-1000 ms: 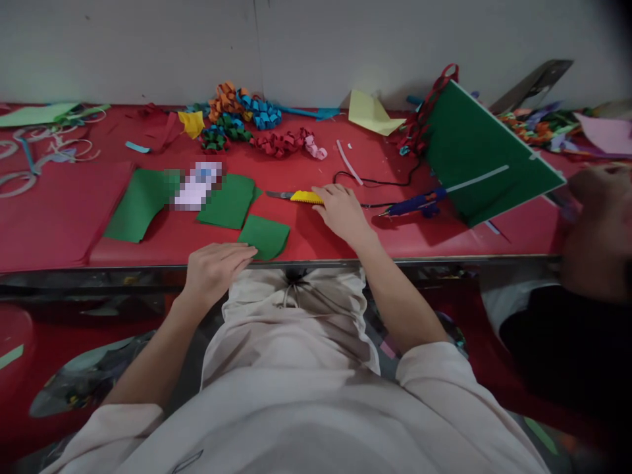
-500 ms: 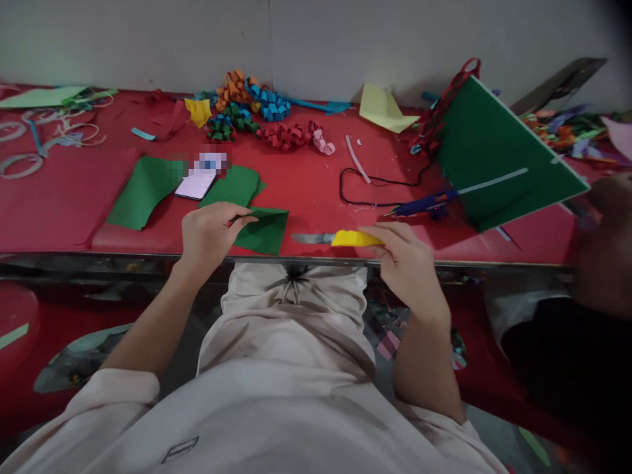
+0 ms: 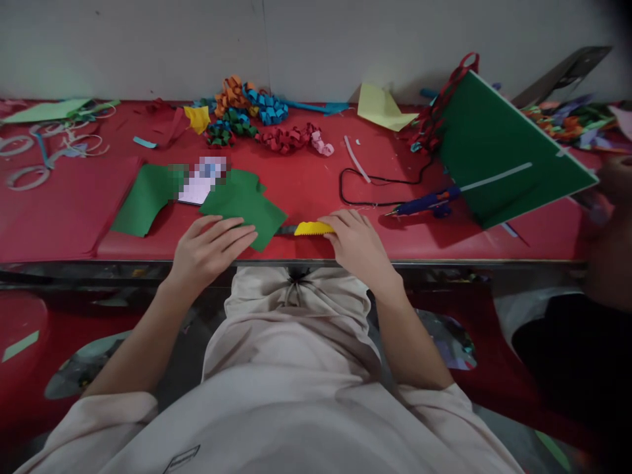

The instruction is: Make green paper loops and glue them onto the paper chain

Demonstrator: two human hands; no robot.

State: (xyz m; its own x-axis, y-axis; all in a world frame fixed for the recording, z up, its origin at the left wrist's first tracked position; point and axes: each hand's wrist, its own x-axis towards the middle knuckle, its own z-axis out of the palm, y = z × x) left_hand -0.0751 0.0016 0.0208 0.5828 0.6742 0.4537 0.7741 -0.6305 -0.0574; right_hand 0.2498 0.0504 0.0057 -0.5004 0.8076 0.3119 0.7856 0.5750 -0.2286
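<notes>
My left hand (image 3: 212, 249) lies at the table's front edge, fingers stretched out over the near-left part of a green paper piece (image 3: 259, 210). My right hand (image 3: 359, 245) is closed around the yellow handle of a utility knife (image 3: 314, 228). Its grey blade points left, and the tip is at or under the right edge of the green paper; I cannot tell which. Another green sheet (image 3: 143, 201) is to the left, beside a phone (image 3: 195, 189) that partly blurs out.
Behind are curled paper chains (image 3: 284, 136). A blue glue gun (image 3: 424, 203) with a black cord lies right, before a leaning green board (image 3: 503, 151). Red sheets (image 3: 59, 210) are stacked left. Another person's hand (image 3: 619, 181) is at the right edge.
The green paper, pinched and folded up before, now lies flatter, and my left hand has spread over it. My right hand has moved left with the utility knife toward the paper.
</notes>
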